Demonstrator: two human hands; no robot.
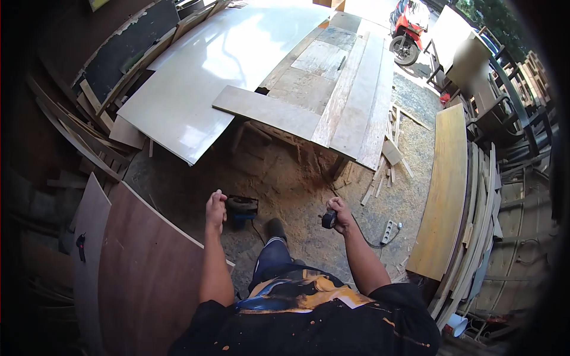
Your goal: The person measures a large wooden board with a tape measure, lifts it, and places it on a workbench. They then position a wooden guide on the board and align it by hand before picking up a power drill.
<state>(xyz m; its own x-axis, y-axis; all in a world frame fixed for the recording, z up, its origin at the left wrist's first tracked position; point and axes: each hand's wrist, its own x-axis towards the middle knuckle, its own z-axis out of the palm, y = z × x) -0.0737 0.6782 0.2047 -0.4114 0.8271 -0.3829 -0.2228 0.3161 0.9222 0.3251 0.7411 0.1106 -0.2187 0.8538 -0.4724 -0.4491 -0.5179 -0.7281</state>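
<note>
"Left hand (217, 207) and right hand (339, 215), quick: together or apart?"

"Well apart, both raised in front of the black, paint-patterned shirt (285, 326). Left's fingers are curled in closed; can't tell if they grip something."

"Right?"

"Clamped on a small, black, rounded handheld object (328, 220). It sits at the thumb side of the fist, above the floor (309, 228). Material: can't tell."

"Nearest to left?"

"Dark power tool with a blue body (242, 209), on the sawdust-strewn floor, just beside that hand in view."

"Near right?"

"White multi-socket power strip (388, 232), on the floor, black cable beside it."

"Ahead?"

"Large glossy white flat panel (219, 65), next to long, worn, greyish wooden boards (356, 101). One short pale plank (267, 113) lies crosswise at their near end."

"Sides?"

"Reddish-brown wood sheet (148, 267) left, long yellow-brown wooden board (440, 196) right, against stacked strips. Red motorbike (411, 29) far off, top right."
</note>
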